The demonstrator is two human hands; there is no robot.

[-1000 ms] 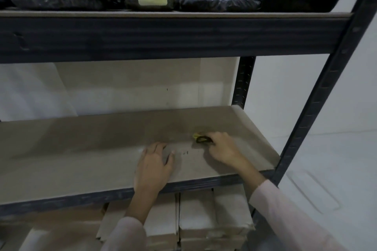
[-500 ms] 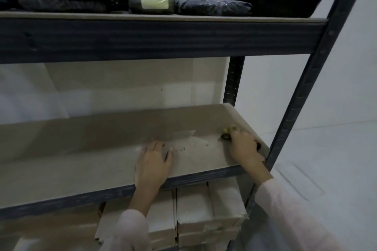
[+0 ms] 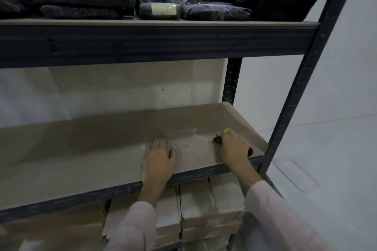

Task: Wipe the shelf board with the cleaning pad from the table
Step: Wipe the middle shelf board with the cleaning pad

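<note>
The shelf board point(image 3: 91, 155) is a pale beige panel in a dark metal rack, at waist height in the head view. My right hand point(image 3: 234, 149) presses a yellow-green and dark cleaning pad point(image 3: 223, 133) onto the board near its right end; only the pad's far edge shows past my fingers. My left hand point(image 3: 158, 161) lies flat on the board near its front edge, fingers spread, holding nothing. A few dark specks lie on the board between my hands.
The upper shelf point(image 3: 155, 40) carries several black wrapped packages point(image 3: 216, 12). Dark uprights point(image 3: 295, 96) frame the rack's right side. Pale boxes point(image 3: 204, 208) are stacked beneath the board. A white wall and floor lie to the right.
My right hand slid the pad from the board's middle to its right end, where it has stayed for the last half second. My left hand has stayed in place.
</note>
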